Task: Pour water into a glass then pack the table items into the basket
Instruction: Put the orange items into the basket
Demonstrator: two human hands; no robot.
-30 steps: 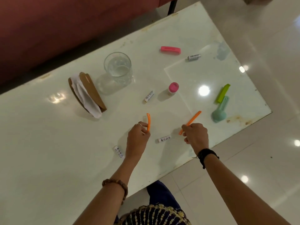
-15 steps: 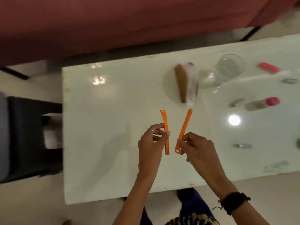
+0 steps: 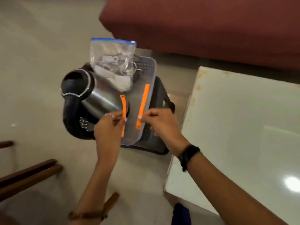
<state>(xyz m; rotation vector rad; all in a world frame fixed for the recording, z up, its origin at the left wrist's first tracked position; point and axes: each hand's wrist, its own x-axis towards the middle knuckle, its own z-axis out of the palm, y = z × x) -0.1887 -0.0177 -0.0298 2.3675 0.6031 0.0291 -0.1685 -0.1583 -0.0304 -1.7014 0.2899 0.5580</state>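
Pinching one orange strip (image 3: pixel 124 106) apiece, both hands hover above the basket (image 3: pixel 159 95).

No text, label, brand, number or sign can be read. The clear zip bag (image 3: pixel 112 57) standing in the basket (image 3: pixel 155 98) shows some dark shapes through its plastic, but they are blurred and cannot be made out as letters. The kettle (image 3: pixel 90 93) bears no marking that can be read, and neither orange strip (image 3: pixel 143 101) shows any print.
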